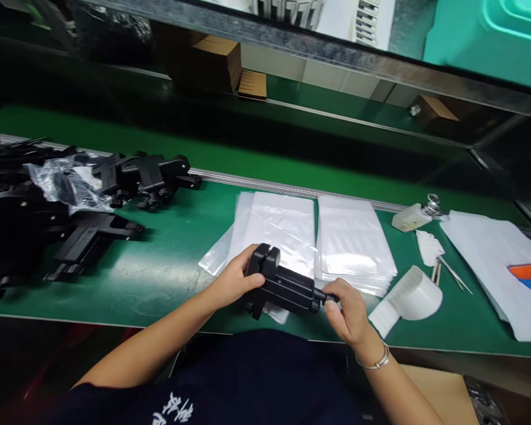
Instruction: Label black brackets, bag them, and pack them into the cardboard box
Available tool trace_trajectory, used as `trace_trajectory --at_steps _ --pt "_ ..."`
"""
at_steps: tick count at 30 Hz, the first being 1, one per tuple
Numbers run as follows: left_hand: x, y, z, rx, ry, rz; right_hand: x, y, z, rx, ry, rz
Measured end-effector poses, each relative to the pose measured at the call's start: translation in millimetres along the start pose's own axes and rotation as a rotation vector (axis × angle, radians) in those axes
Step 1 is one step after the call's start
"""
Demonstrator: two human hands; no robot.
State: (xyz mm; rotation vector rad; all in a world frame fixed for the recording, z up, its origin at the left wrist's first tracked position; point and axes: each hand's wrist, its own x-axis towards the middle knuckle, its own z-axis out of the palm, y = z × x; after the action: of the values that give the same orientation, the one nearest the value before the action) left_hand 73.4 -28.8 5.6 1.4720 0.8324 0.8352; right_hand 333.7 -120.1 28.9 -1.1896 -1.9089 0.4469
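Held between both hands above the front of the bench is a black plastic clamp-type holder (pixel 287 289). My left hand (pixel 236 277) is closed around its wider end, thumb on top. At the narrow end, the fingers of my right hand (pixel 347 310) pinch a short black rod or knob that sticks out. Just behind the holder lies a stack of clear plastic bags (pixel 283 218), spread unevenly. A second, neater bag stack (pixel 354 236) is beside it on the right. Part of a small clear bag (pixel 277 313) shows under the holder.
Similar black holders (pixel 88 236) pile up at the left, with crumpled clear plastic (pixel 71 183). To the right are a label strip (pixel 411 298), tweezers (pixel 455 274), a pump bottle (pixel 416 215) and white sheets (pixel 495 260). A metal-edged shelf (pixel 336 56) crosses overhead.
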Motion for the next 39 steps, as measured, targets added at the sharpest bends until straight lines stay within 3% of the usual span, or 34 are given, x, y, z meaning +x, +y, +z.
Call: trace_trajectory --at_steps 2,5,8,10,12,13,16,18,21,25,28,30,35,39 --pt "-4.9 2.6 -3.0 0.193 -0.011 0.19 2.3 -0.7 4.9 0.291 0.037 0.377" --pt "-7.7 11.8 -6.3 0.451 -0.116 0.653 10.0 5.1 8.8 0.776 -0.067 0.893" --pt "-7.3 23.5 -4.1 0.706 -0.229 1.047 16.0 15.3 11.3 1.029 -0.268 1.161" --pt "-7.3 28.0 -0.9 0.806 -0.27 1.137 14.7 21.2 14.4 1.061 -0.302 1.215" --pt "-7.7 27.1 1.5 0.763 -0.25 1.042 9.0 24.3 17.1 1.019 -0.216 1.161" --pt "-7.8 24.9 2.2 0.709 -0.206 0.909 5.2 24.8 17.4 0.954 -0.126 1.076" --pt "-6.6 16.1 3.2 0.505 0.04 0.348 -5.2 22.8 12.3 0.544 0.069 0.649" --pt "-4.1 12.5 4.4 0.331 0.125 0.089 -8.3 20.6 5.0 0.226 0.083 0.369" --pt "1.8 12.3 7.7 0.097 0.099 -0.032 -6.4 18.0 -5.1 -0.023 0.024 0.12" --pt "8.2 12.4 10.8 -0.022 0.128 -0.049 0.6 17.5 -9.1 -0.178 -0.024 -0.036" --pt "6.7 11.4 10.3 -0.037 0.121 -0.054 3.5 19.1 -7.5 -0.226 -0.016 -0.09" --pt "3.3 11.9 9.2 -0.015 0.114 -0.059 3.1 20.8 -5.9 -0.186 -0.049 -0.044" --pt "2.9 14.5 9.4 0.017 0.117 -0.077 -5.7 26.5 -0.3 0.016 -0.079 0.219" --pt "16.5 13.3 18.3 -0.175 0.242 -0.117 -10.1 31.5 11.4 0.304 0.096 0.446"
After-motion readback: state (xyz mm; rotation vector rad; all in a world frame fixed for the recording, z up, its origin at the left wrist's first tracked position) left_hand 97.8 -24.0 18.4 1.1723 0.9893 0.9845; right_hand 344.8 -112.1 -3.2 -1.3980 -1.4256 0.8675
